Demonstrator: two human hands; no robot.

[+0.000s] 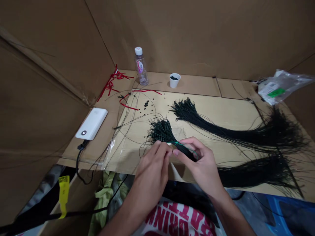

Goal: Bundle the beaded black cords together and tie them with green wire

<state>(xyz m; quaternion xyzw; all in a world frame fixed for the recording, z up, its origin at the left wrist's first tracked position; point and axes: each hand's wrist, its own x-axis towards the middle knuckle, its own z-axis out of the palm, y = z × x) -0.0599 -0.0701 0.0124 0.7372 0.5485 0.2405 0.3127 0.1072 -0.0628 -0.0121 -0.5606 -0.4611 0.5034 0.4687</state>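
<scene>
My left hand (151, 168) and my right hand (200, 162) meet over a bundle of thin black cords with beaded ends (163, 131). A green tie (180, 144) is wrapped round the bundle near its head. My right hand grips the bundle just behind the tie. My left hand's fingertips pinch at the tie on the bundle's near side. The bundle's tails run off to the right behind my right hand.
A second black cord bundle (209, 123) lies on the cardboard work surface (221, 109). Loose black beads (146, 105), red strings (115, 80), a water bottle (141, 67), a white paper cup (174, 80), a white power bank (92, 124) and a plastic bag (283, 86) surround it. Cardboard walls enclose the space.
</scene>
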